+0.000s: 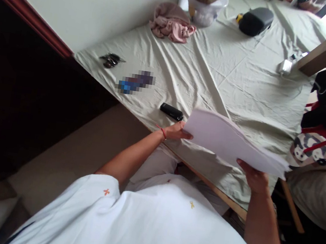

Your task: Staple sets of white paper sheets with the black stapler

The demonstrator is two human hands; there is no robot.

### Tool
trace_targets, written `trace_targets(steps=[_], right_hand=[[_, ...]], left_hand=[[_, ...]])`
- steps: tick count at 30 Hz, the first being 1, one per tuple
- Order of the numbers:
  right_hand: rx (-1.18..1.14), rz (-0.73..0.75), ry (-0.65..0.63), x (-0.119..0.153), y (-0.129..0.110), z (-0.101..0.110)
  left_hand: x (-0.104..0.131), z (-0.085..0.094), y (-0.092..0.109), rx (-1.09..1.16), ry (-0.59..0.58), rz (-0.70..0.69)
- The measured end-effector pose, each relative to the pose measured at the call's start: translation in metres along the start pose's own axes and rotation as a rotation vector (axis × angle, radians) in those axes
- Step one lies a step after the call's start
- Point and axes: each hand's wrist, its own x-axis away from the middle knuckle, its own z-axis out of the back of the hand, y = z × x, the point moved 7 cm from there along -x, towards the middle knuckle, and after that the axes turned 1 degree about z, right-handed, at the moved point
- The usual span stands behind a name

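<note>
A stack of white paper sheets [229,141] is held between both hands above the cloth-covered table [211,80]. My left hand [176,131], with a red string at the wrist, grips the stack's left end, its thumb at the near corner. My right hand [254,177] holds the near edge toward the right end, thumb on top; its other fingers are hidden beneath the paper. The sheets fan apart slightly at the right end, where they look blurred. Just beyond my left hand lies a black stapler-like object [171,111] on the cloth.
Keys [111,60] and a pixelated blue and purple item [135,82] lie at the left. A pink cloth [172,22], a tub [205,13] holding a box, and a black case [256,21] sit farther back. A white charger [285,67] is at right, near a seated person.
</note>
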Motion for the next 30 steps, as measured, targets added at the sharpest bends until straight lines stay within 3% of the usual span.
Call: trace_targets(steps=[6,10,14,26,30], right_hand=[[-0.106,-0.064,-0.058,-0.001,0.004,-0.02],[-0.132,-0.17,0.009,0.0,0.021,-0.019],[-0.17,-0.251,0.047,0.008,0.034,-0.022],[-0.304,-0.327,0.082,0.036,0.031,-0.04],[-0.309,-0.302,0.152,0.041,0.03,-0.031]], left_hand=[[-0.009,-0.007,-0.018,-0.043,-0.005,0.068],[-0.008,-0.008,-0.016,-0.003,0.001,0.029],[-0.004,-0.006,-0.017,-0.016,0.018,0.095],[-0.009,-0.005,-0.012,0.055,-0.019,0.139],[-0.008,-0.002,-0.01,0.022,0.067,0.148]])
